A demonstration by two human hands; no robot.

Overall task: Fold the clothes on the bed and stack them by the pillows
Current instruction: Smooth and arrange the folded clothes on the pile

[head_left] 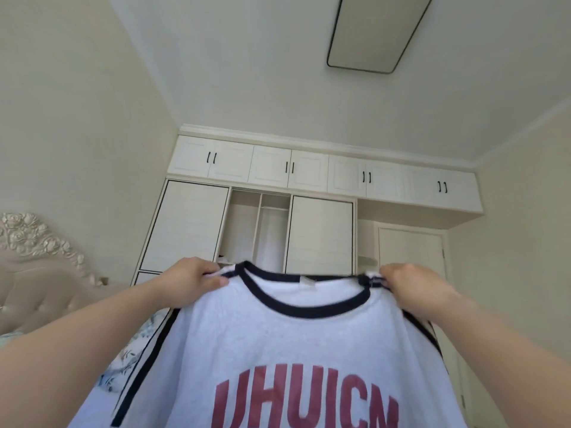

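I hold a light grey T-shirt (278,338) up in front of me, its front facing me. It has a dark navy collar, navy stripes along the shoulders and red letters across the chest. My left hand (190,281) pinches the shirt's left shoulder beside the collar. My right hand (415,288) pinches the right shoulder. The shirt hangs spread between both hands and hides most of the bed below. A strip of floral bedding (129,356) shows at the lower left.
A padded cream headboard (40,273) with carved flowers stands at the left. A white wardrobe (278,217) with upper cabinets fills the far wall; its middle section is open. A door (411,251) is at the right.
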